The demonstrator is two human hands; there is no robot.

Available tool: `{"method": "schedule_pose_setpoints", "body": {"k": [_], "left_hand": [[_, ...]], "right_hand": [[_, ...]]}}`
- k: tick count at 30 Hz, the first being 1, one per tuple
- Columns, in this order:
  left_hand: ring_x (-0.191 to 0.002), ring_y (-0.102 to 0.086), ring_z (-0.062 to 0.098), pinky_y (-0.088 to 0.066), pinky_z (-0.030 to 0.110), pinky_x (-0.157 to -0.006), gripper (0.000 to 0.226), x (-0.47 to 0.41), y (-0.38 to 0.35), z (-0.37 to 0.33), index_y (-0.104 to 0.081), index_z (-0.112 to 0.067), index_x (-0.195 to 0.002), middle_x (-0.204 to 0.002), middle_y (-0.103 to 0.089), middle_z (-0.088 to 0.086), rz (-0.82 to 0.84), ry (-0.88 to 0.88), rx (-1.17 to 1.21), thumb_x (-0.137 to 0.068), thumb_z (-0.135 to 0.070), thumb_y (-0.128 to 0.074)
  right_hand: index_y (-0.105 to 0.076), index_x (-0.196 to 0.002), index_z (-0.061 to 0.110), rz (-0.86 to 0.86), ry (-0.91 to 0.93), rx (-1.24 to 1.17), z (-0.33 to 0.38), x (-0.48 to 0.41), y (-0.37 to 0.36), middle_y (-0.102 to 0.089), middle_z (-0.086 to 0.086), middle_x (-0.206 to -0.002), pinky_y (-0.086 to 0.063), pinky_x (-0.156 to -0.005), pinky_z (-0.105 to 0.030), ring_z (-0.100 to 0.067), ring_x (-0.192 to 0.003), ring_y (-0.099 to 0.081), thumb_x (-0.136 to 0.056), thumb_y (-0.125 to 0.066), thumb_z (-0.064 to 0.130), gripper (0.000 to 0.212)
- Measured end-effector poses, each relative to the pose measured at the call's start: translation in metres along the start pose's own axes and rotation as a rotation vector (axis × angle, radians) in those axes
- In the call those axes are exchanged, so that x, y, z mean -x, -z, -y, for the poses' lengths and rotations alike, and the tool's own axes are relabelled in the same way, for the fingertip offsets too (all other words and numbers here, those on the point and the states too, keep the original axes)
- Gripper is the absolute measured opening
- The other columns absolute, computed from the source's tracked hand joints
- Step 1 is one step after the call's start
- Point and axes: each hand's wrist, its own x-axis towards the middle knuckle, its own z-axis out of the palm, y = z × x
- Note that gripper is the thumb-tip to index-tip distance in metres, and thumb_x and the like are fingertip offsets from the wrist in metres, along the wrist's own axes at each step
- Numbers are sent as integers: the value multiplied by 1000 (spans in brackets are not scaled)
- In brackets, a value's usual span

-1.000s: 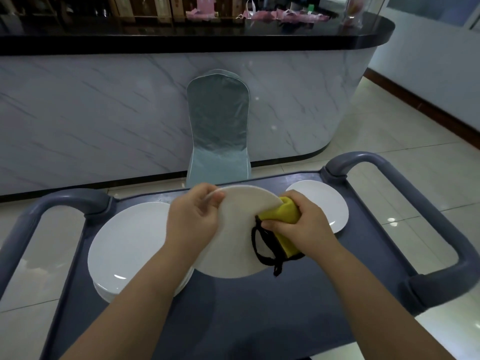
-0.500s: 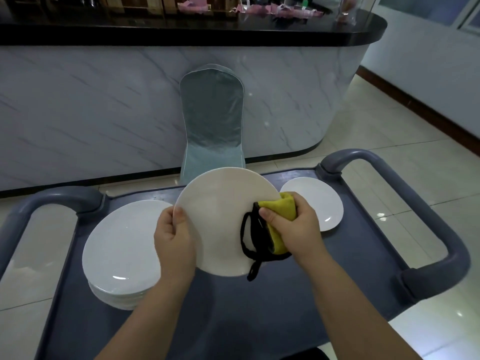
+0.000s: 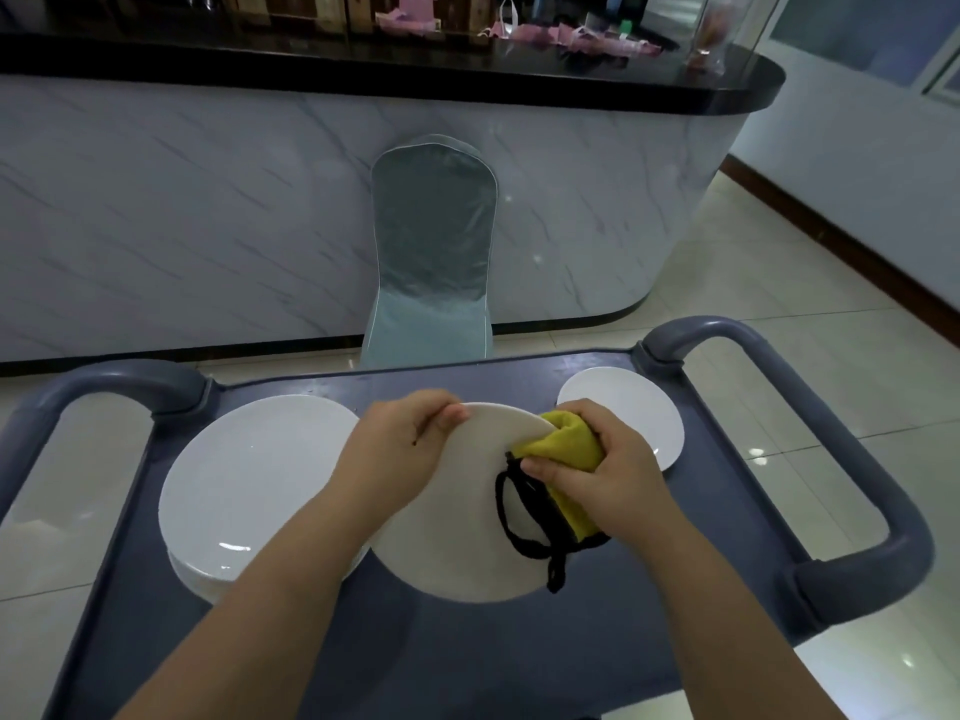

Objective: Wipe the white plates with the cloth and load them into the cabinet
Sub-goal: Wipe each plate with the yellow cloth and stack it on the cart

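Shift: left hand has gone from the lower left rim of the held plate to its upper left rim; the plate, which faced the camera nearly upright half a second ago, now leans back and sits lower in view
Left handle: grey loop at the cart's left end; floor tiles show through it
Stack of plates: white, on the left part of the cart's worktop; right edge hidden behind the left forearm
Left hand: fingers curled over the held plate's far rim, gripping it; fingertips blurred
Chair: pale grey-green cover, just beyond the cart, against a marble-fronted bar
Held plate: white, tilted, at mid-cart between the stack and the single plate; shadow on the worktop beneath it
Cloth: yellow, wrapped over the held plate's upper right rim; its black loop hangs across the plate's face
Right hand: clenched round the cloth, pressing it to the plate
Single plate: white, flat at the worktop's far right corner; near edge hidden behind the right hand
Right handle: grey loop at the cart's right end
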Motion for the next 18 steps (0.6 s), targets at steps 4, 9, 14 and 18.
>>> {"method": "schedule_pose_setpoints", "body": {"k": [4,9,14,18], "left_hand": [[-73,-58,-4,-39,7,-61,24,13,-14,8,-67,-34,-77,-74,-64,-26,-175,248,156,-97,-27,-57],[-64,-56,12,-42,22,-57,20,17,-21,1,-66,-28,-82,-60,-58,-12,-114,190,-11,-97,-32,-54],[-54,-49,15,-40,25,-49,33,3,-14,-16,-68,-17,-77,-56,-50,-10,-68,-202,-236,-90,-42,-52],[-68,-58,-9,-40,5,-61,16,4,4,-1,-73,-22,-87,-66,-64,-26,-310,175,136,-95,-23,-60]], "right_hand": [[-64,-91,38,-133,-191,-212,-29,25,-12,-70,14,-90,-52,-68,-17,-4,-83,-66,-62,-87,39,37],[-63,-93,31,-76,-209,-95,-38,13,-8,-67,14,-89,-52,-73,-22,-9,-87,-63,-66,-88,25,37],[-60,-98,36,63,209,289,3,-13,-5,-61,22,-86,-45,-74,-17,-2,-85,-56,-63,-82,49,43],[-61,-91,42,-119,-79,-133,-12,4,-6,-67,21,-90,-51,-73,-19,1,-84,-62,-63,-88,35,39]]}}
